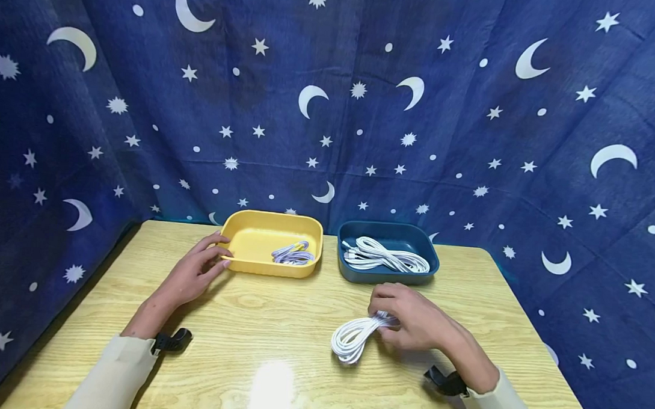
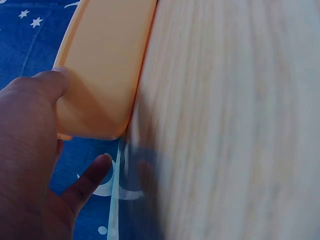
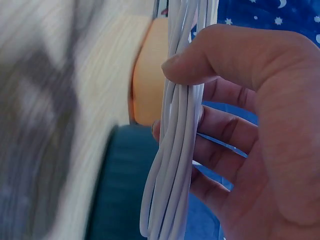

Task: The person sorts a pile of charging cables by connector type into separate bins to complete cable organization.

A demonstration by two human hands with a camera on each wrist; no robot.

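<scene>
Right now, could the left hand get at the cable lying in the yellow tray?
Probably yes. The left hand already touches the yellow tray at its near left corner, and the small coiled cable lies uncovered inside with nothing between.

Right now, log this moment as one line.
left hand: touches yellow tray | right hand: pinches white cable bundle on table | blue tray: holds white cables

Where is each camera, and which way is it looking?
Head: worn on the head, looks forward and down at the wooden table; both hands and sleeves show.
Left wrist: looks past the left hand touching the yellow tray.
Right wrist: close on the right hand pinching the white cable coil.
Shared: all views show the yellow tray; head and right wrist share the coil and blue tray.
</scene>
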